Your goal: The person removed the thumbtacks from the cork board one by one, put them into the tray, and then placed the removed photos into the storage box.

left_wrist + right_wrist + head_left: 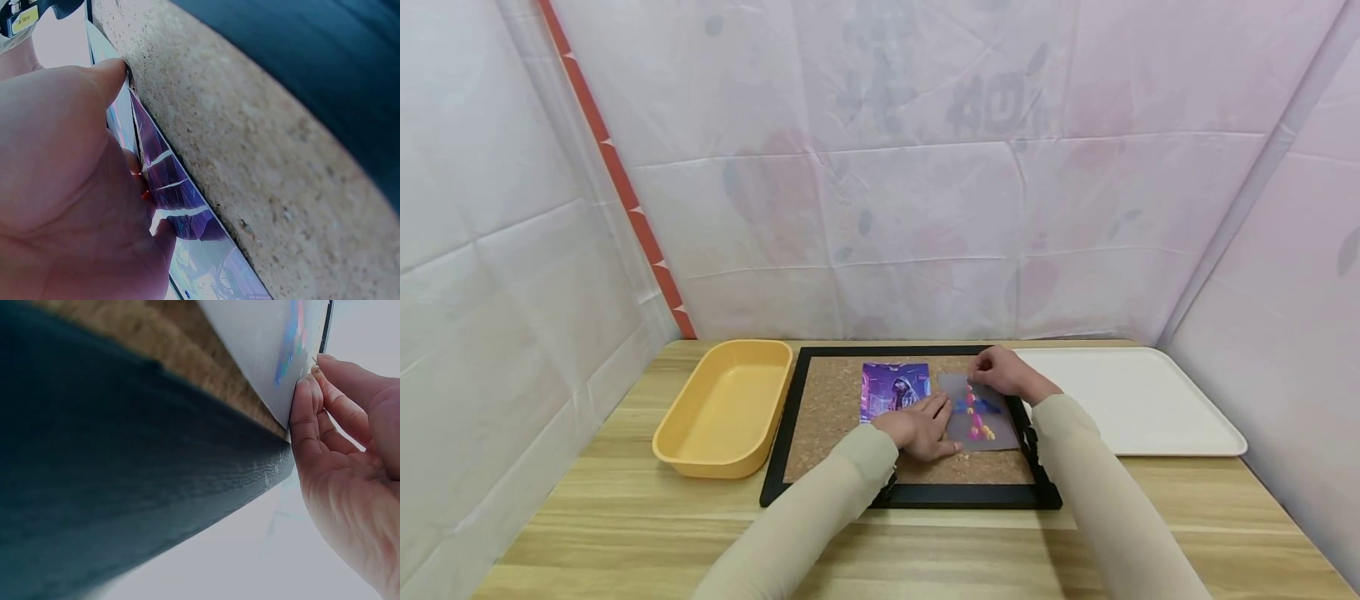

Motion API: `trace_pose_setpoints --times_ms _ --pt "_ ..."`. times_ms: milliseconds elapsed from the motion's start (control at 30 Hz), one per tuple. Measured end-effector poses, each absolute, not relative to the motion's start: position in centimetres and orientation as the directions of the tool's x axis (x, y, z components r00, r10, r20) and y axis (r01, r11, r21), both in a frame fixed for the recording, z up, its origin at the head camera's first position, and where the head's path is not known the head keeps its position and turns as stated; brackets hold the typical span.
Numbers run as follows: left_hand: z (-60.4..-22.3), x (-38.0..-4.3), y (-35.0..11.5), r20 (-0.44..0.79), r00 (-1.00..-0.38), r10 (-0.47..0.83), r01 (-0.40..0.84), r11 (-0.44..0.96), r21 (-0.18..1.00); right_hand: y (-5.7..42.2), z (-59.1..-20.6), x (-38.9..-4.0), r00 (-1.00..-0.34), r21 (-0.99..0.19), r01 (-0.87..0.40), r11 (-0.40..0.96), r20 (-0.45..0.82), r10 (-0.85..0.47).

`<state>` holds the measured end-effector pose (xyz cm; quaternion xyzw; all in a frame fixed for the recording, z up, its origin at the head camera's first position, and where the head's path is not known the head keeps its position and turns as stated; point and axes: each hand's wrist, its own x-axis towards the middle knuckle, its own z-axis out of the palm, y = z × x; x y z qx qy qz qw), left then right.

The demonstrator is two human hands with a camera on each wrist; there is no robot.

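A cork board (842,467) in a black frame lies on the table, bearing two sheets. On its middle lies a purple poster (880,383) with a hooded figure. To its right is a grey sheet (996,421) with pink, yellow and blue shapes. My left hand (925,429), fingers spread, presses where the two sheets meet, covering the poster's lower right part. At the grey sheet's top edge, my right hand (1000,371) pinches a small thin pin (314,360) between thumb and forefinger; the fingers mostly hide it.
A yellow tray (718,412) stands left of the board. On the right, a white tray (1135,400) sits beside the board, partly behind the right forearm. White printed sheeting (880,208) hangs behind the wooden table (647,533) and along both sides.
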<state>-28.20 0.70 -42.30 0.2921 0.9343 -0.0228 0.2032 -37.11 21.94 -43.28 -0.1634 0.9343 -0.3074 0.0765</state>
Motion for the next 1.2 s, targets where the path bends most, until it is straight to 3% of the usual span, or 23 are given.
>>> trace_pose_setpoints --times_ms 467,1200 --pt "-46.3 -31.1 1.2 -0.403 -0.747 0.529 0.556 0.829 0.058 22.0 -43.2 -37.0 -0.926 -0.585 -0.311 0.749 0.008 -0.378" --pt "-44.7 -30.0 1.0 -0.415 -0.743 0.526 0.551 0.832 0.069 22.7 -42.2 -35.1 -0.906 -0.513 -0.401 0.759 0.101 -0.411"
